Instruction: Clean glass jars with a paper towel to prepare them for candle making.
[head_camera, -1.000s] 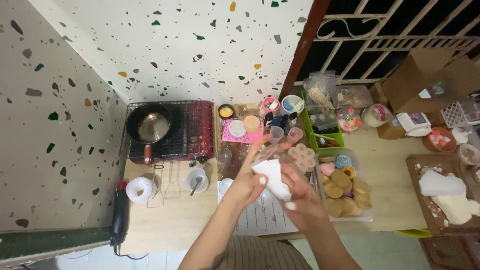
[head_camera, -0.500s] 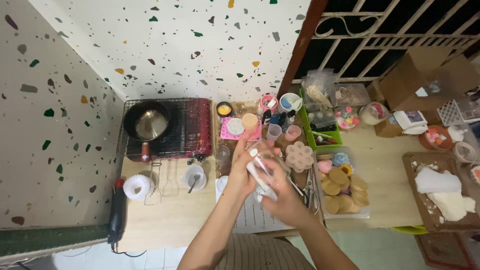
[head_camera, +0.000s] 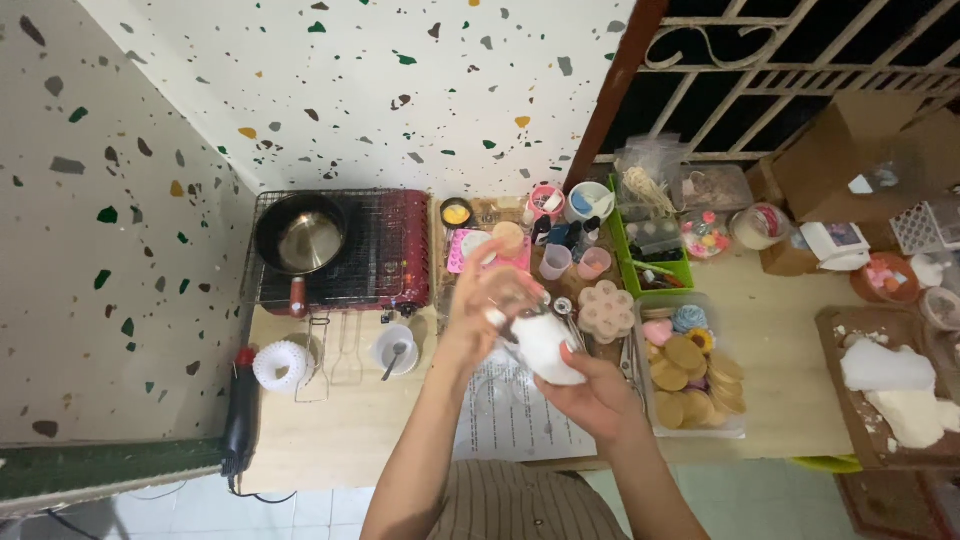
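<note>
My right hand (head_camera: 598, 397) grips a small white rounded object (head_camera: 546, 347), like a little bottle or mould, over the middle of the wooden table (head_camera: 380, 430). My left hand (head_camera: 487, 305) is at its top end, fingers partly curled on it and blurred by motion. A printed sheet of paper (head_camera: 515, 420) lies on the table under both hands. A pink flower-shaped mould (head_camera: 606, 311) sits just right of the hands.
A black pan (head_camera: 300, 238) rests on a red portable stove (head_camera: 400, 250) at the left. Small cups and jars (head_camera: 560, 215) crowd the back. A clear tray of round soaps (head_camera: 690, 365) sits right. White chunks (head_camera: 895, 390) lie on a board far right. A black tool (head_camera: 240, 415) hangs at the left edge.
The white object has tilted and shifted slightly right in my right hand, and my left hand has risen to its top end. The view has shifted a little.
</note>
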